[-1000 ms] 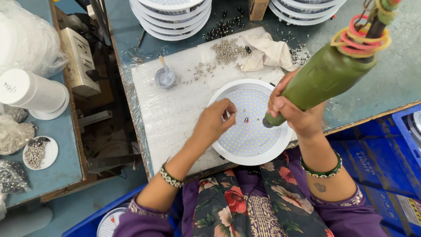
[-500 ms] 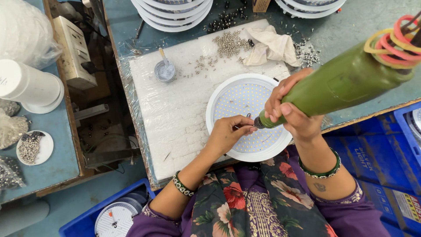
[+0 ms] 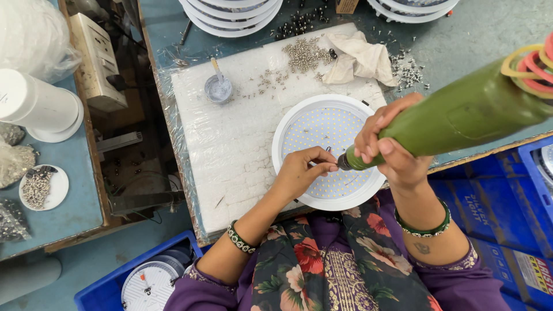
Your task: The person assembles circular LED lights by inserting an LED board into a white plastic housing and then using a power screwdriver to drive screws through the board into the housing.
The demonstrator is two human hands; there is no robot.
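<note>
Round white LED panel (image 3: 322, 132) lies on the white foam pad (image 3: 219, 144) on the tabletop. Right hand (image 3: 383, 147) has its grip wrapped tight around a green electric screwdriver (image 3: 461, 115), tip on the panel. Left hand (image 3: 299, 173) pinches fingertips together at that tip.
</note>
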